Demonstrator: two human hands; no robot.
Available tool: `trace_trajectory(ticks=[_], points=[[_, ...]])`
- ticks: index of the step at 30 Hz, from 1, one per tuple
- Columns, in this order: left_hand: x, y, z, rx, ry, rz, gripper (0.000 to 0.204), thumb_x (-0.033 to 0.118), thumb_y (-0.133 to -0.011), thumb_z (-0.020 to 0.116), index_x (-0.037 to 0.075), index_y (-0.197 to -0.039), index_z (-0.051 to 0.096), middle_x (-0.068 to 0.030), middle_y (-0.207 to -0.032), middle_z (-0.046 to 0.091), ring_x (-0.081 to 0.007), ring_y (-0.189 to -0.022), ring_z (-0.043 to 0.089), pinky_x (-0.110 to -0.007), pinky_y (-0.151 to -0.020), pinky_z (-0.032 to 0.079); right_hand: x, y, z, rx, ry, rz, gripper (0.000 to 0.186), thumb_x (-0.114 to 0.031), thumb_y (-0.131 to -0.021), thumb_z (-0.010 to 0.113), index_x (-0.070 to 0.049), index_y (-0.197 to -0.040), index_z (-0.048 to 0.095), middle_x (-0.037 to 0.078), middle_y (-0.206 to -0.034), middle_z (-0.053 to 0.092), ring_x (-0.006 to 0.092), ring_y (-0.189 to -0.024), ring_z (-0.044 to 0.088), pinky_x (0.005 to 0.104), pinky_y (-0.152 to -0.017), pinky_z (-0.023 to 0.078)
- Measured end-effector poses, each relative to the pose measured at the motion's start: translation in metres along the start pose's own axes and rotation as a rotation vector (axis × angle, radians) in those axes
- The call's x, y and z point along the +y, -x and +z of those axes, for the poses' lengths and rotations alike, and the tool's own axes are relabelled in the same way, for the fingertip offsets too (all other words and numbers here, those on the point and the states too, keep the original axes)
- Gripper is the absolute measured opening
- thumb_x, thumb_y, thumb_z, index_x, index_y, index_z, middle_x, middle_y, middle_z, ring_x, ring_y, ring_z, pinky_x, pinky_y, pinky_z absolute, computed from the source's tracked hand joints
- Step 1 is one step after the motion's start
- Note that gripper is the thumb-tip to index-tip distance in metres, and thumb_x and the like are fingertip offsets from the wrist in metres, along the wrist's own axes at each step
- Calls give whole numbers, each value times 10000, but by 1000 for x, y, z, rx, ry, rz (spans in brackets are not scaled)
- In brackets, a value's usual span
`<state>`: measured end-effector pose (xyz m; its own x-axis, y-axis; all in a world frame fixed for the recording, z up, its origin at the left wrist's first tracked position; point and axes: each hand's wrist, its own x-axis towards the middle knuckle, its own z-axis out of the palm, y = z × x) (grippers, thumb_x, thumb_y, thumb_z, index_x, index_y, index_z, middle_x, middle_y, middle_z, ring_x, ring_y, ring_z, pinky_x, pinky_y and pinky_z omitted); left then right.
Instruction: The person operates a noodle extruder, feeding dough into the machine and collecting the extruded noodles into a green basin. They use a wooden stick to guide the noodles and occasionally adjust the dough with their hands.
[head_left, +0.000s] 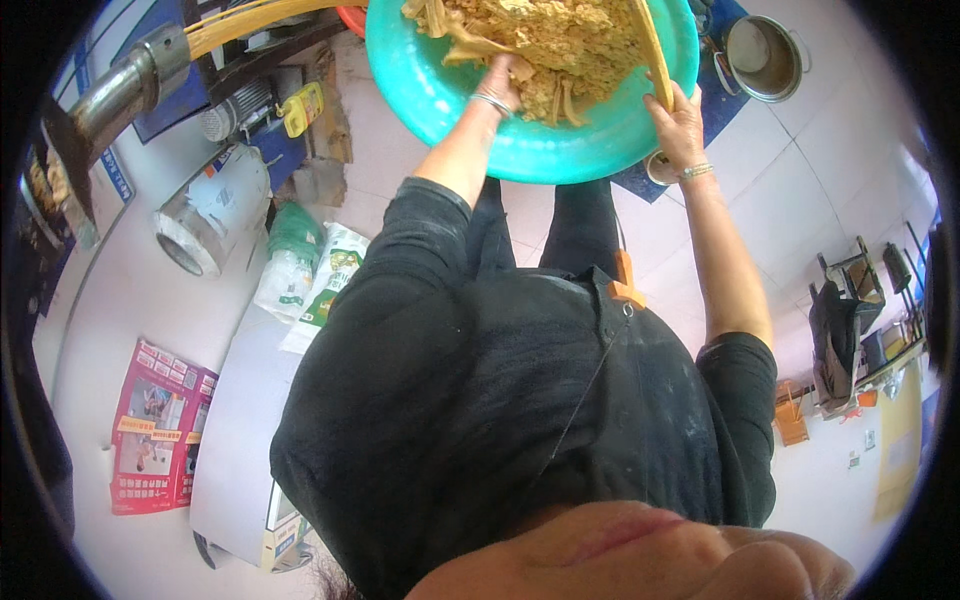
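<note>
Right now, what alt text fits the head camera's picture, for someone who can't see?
The left hand reaches into a crumbly yellow mixture in a green basin; the right hand is at its rim, against a long yellow strip.

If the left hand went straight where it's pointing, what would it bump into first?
The left hand would meet the yellow crumbly heap in the green basin; it seems to be touching it, though depth is unclear.

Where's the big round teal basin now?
The basin is at the head view's top middle, left of the round silver metal pot, with the person's left hand inside and right hand at its lower right rim.
</note>
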<state>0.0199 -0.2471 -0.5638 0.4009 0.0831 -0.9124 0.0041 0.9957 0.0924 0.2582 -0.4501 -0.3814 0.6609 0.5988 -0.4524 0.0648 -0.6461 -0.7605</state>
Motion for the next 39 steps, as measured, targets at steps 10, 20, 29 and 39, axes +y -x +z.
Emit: trace_trajectory(ticks=[10, 20, 29, 39], points=[[-80, 31, 112, -291, -1729, 425, 591, 383, -820, 698, 146, -1359, 652, -201, -1292, 671, -403, -1238, 585, -446, -1047, 485, 7, -4, 0, 3, 204, -8, 393, -220, -866, 725, -140, -1250, 699, 195, -1320, 456, 329, -1128, 596, 419, -983, 514], [24, 80, 55, -180, -2448, 195, 406, 331, -947, 624, 195, -1327, 669, -178, -1253, 691, -372, -1162, 663, -490, -992, 534, 4, -7, 6, 38, 228, 59, 398, -248, -904, 736, -127, -1279, 679, 200, -1245, 490, 359, -1175, 546, 408, -1043, 458], [3, 48, 50, 25, -1878, 78, 583, 447, -832, 737, 128, -1313, 657, -267, -1228, 687, -407, -1134, 678, -471, -984, 537, 0, -6, 9, 55, 139, 61, 415, -247, -898, 733, -143, -1296, 676, 203, -1287, 487, 361, -1140, 586, 404, -1030, 474], [-22, 69, 158, -363, -2341, 799, 470, 268, -973, 546, -10, -1352, 548, -253, -1377, 577, -364, -1267, 601, -472, -1073, 486, 7, -6, 12, 60, 209, 9, 398, -225, -882, 734, -155, -1270, 685, 235, -1295, 501, 388, -1130, 595, 431, -999, 502]])
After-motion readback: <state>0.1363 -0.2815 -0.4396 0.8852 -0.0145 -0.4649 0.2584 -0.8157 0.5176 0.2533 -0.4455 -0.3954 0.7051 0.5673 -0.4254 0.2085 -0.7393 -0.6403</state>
